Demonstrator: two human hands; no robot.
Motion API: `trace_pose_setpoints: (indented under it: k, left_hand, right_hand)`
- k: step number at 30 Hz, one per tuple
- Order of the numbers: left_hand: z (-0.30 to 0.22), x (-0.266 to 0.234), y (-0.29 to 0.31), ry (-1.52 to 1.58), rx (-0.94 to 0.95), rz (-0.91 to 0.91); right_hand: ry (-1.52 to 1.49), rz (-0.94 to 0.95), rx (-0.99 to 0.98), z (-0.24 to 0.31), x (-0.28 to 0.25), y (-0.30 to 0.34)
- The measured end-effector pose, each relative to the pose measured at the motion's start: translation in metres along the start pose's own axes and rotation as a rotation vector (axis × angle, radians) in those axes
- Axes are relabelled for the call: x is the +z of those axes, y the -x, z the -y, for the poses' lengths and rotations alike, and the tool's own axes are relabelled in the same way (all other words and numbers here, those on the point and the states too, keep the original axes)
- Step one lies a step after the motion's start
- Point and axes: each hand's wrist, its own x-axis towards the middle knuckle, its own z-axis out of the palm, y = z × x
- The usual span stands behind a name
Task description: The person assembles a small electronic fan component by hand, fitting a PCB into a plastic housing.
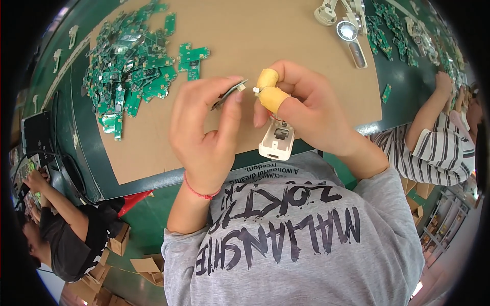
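My left hand (206,127) is closed, pinching a small circuit board (224,95) edge-on between thumb and fingers. A white socket shows at the board's upper end. Facing it, my right hand (311,107) wears yellow finger covers on thumb and index finger. Those two fingertips pinch a small white wire connector (256,91), a short gap from the board. Under the right hand is an open white plastic housing (278,140) with a dark part inside and thin wires at its top. My fingers hide its upper end, so I cannot tell how it is held.
A heap of green circuit boards (132,66) covers the left of the brown work sheet (245,35). White handheld devices with round heads (347,31) lie at the far right, near more boards (380,38). Co-workers sit on both sides; cardboard boxes (148,268) stand on the floor.
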Motion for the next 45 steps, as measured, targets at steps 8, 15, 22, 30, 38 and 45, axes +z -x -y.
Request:
trace_pose_setpoints:
  k: [8, 15, 22, 30, 38, 45]
  left_hand:
    - [0.001, 0.006, 0.003, -0.035, 0.094, -0.103]
    - [0.001, 0.004, 0.002, -0.137, 0.234, -0.141]
    - [-0.002, 0.002, 0.005, -0.136, 0.259, -0.148]
    - [-0.003, 0.002, 0.007, -0.118, 0.249, -0.16]
    - [-0.004, 0.004, 0.005, -0.154, 0.254, -0.171]
    - [-0.003, 0.004, 0.008, -0.214, 0.265, -0.173]
  right_hand:
    - [-0.165, -0.115, -0.093, -0.003, 0.014, -0.005]
    - [-0.129, -0.106, -0.097, -0.005, 0.016, -0.006]
    - [-0.109, -0.139, -0.196, -0.012, 0.025, -0.003]
    - [-0.103, -0.151, -0.229, -0.016, 0.025, -0.004]
    - [-0.028, -0.208, -0.285, -0.018, 0.024, -0.005]
    - [0.061, -0.193, -0.286, -0.017, 0.022, -0.006]
